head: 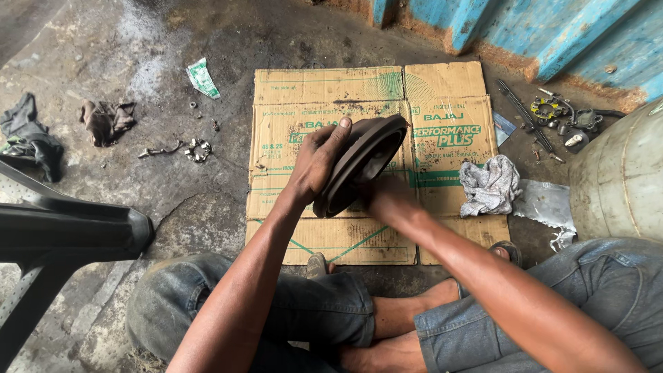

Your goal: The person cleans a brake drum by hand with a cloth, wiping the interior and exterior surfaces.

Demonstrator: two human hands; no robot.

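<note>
My left hand (319, 160) grips the back of a dark, round metal drum part (362, 164) and holds it on edge above a flattened cardboard sheet (324, 235). Its hollow side faces right. My right hand (387, 197) reaches into that hollow side; its fingers are hidden and blurred by motion, so what they hold is not visible. I sit cross-legged in blue jeans at the near edge of the cardboard.
A grey rag (489, 185) and a plastic scrap (545, 204) lie right of the drum. Small metal parts and a tool (552, 114) sit far right by a large pale container (618, 176). A bearing (198, 149), rags (106, 119) and a dark plastic chair (62, 235) are left.
</note>
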